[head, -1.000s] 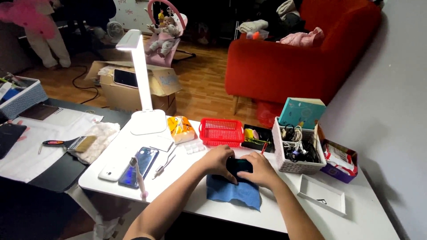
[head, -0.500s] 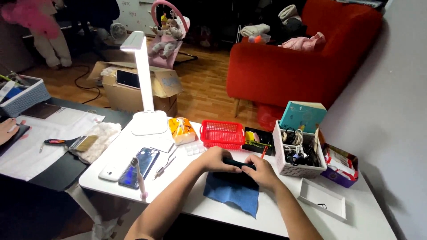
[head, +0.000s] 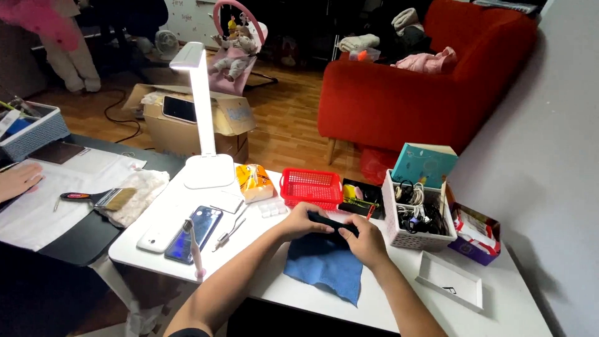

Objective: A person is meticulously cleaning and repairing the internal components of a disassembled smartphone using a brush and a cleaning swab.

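Note:
Both hands meet over the white table (head: pixel 536 312), holding a small dark flat object (head: pixel 331 223) between them. My left hand (head: pixel 299 221) grips its left end, and my right hand (head: pixel 365 243) grips its right end. Under the hands lies a blue cloth (head: pixel 327 271), spread flat with one corner pointing toward me. The dark object is mostly hidden by my fingers, so its kind is unclear.
A red basket (head: pixel 310 186), a white basket of cables (head: pixel 415 218), a white tray (head: pixel 449 281), an orange packet (head: pixel 254 181), a white lamp (head: pixel 203 118), two phones (head: pixel 184 229) and tools lie on the table. Another person's hand (head: pixel 17 181) rests at far left. A red sofa (head: pixel 412 93) stands behind.
My hands and the dark object stay over the blue cloth with only slight shifts; the camera view moved a little. The other person's hand has come into view at left.

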